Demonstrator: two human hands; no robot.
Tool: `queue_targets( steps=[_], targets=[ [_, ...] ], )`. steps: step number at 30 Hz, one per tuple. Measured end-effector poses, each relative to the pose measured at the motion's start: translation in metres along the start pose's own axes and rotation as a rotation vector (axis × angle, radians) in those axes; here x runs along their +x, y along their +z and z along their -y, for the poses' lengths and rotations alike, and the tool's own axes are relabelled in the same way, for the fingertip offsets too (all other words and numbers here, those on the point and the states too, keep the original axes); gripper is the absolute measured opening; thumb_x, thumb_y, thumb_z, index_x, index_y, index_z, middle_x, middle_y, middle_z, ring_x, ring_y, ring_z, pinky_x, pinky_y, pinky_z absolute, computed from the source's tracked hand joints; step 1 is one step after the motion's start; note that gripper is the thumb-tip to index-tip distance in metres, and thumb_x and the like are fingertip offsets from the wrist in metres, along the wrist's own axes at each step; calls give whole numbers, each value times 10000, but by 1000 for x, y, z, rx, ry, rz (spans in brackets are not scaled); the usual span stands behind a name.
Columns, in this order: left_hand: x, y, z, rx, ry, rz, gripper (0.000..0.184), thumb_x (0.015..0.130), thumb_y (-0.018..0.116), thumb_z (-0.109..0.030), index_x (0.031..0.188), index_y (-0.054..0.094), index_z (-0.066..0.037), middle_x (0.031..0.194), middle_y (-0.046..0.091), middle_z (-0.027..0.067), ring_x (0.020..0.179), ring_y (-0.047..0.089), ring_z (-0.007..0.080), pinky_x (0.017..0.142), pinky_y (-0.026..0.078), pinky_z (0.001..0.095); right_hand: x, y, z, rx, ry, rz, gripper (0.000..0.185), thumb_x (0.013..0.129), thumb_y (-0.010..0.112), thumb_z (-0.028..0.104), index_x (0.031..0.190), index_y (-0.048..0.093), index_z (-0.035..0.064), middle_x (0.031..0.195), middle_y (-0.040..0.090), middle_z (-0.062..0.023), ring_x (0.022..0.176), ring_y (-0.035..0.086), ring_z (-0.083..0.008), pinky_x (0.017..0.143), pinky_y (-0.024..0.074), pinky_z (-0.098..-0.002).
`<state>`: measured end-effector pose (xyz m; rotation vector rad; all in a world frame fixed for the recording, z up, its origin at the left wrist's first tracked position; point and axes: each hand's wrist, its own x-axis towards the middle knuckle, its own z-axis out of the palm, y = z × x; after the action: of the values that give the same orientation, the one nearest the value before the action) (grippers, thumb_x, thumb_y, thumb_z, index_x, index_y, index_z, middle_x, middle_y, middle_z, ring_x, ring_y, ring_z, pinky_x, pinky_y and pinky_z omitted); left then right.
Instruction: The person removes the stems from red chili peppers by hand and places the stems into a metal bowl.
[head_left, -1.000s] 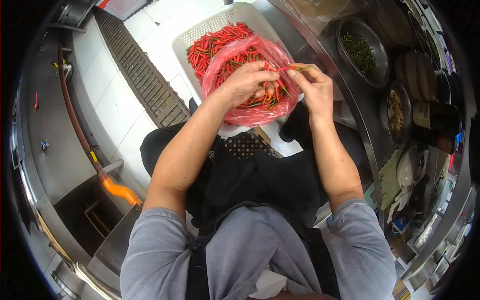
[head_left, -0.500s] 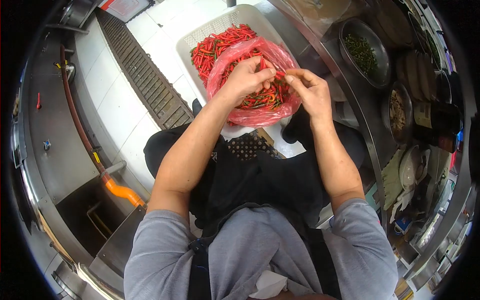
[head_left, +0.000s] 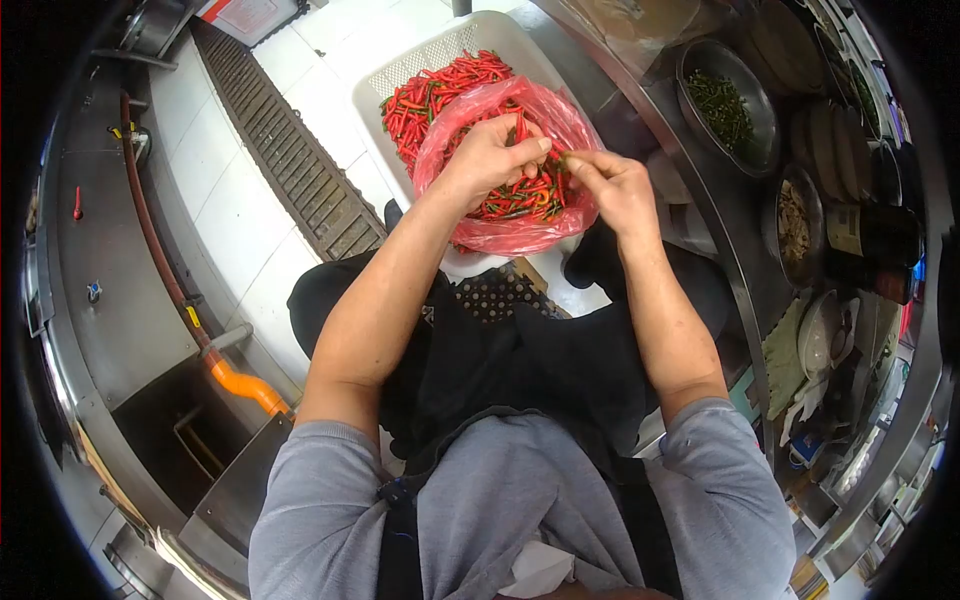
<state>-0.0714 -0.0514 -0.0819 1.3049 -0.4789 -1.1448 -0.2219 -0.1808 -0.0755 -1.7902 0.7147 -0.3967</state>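
Red chillies (head_left: 440, 88) lie heaped in a white perforated basket (head_left: 378, 82). On the basket sits an open pink plastic bag (head_left: 510, 240) with more red and green chillies (head_left: 520, 200) inside. My left hand (head_left: 496, 155) is closed over the bag, with red chillies between its fingers. Just to its right, my right hand (head_left: 612, 185) pinches the stem end of a red chilli (head_left: 556, 153) between thumb and forefinger. That chilli spans the small gap between the two hands. The fingertips partly hide it.
At the right, a dark shelf holds a bowl of green pieces (head_left: 722, 108), a bowl of pale brown pieces (head_left: 795, 220) and a strainer-like dish (head_left: 820, 335). A floor drain grate (head_left: 290, 140) runs left of the basket. An orange pipe (head_left: 240, 383) stands lower left.
The chilli held between the hands was raised and stretched to the right earlier; now it sits lower. My right hand has moved slightly down and left. The camera view has shifted a little.
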Motion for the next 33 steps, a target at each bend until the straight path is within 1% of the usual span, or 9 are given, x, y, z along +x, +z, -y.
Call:
queue_targets(
  steps=[4,7,12,15,20,27,30,32,33],
  targets=[
    [2,-3,3,-19,27,33,134,896,646,-148,950,587,-40,784,607,25,610,527,57,480,351,182,-1,5,-3,23,93,152,187,893,623,94,998,676,-52,759,652,-32,593,548,-77,560,444,-221],
    [4,-5,5,-109,10,62,142,903,641,-174,947,588,-50,800,606,25,634,532,64,484,349,184,-3,4,1,168,139,183,211,873,636,109,1013,669,-44,752,661,-39,539,538,-73,516,441,-243],
    [1,-4,5,-409,-171,117,153,923,615,-224,947,590,-75,827,618,17,680,554,88,496,365,191,-15,8,18,130,52,189,194,884,627,108,1016,666,-29,758,646,-25,521,503,-62,494,416,-234],
    [-1,4,3,-380,-249,-48,118,925,587,-194,948,589,-78,849,620,19,695,565,105,507,378,206,-22,9,28,38,-93,222,191,898,611,101,1040,665,-16,772,649,-35,527,503,-53,486,407,-223],
    [1,-11,3,-437,-101,144,115,895,555,-159,969,577,-75,854,625,38,701,583,134,544,390,217,-12,3,17,256,173,244,198,917,582,123,1032,658,-20,728,637,-39,510,508,-59,470,403,-214],
    [-1,-3,-3,-274,-122,109,150,877,663,-205,947,594,-92,855,609,1,738,565,70,547,394,217,-14,7,16,85,170,197,209,912,583,136,1036,657,-15,667,614,-28,529,536,-62,484,422,-234],
    [-2,-4,-5,-294,-174,85,160,855,696,-215,901,595,-100,789,600,-14,645,538,63,502,368,198,-15,9,17,-109,1,161,191,891,596,114,1028,658,-4,690,640,-71,588,614,-141,540,466,-287],
    [-3,-6,-7,-312,-208,70,160,844,706,-220,860,594,-107,729,590,-26,588,521,61,479,352,185,-17,11,19,-264,-404,124,170,855,612,81,1004,665,18,770,659,-125,697,655,-264,620,496,-343],
    [-3,-7,-6,-321,-242,55,142,851,693,-199,882,596,-100,747,594,-14,565,506,66,455,331,180,-17,12,21,-264,-409,127,170,855,612,81,1004,665,18,770,659,-125,697,655,-264,620,496,-343]
  ],
)
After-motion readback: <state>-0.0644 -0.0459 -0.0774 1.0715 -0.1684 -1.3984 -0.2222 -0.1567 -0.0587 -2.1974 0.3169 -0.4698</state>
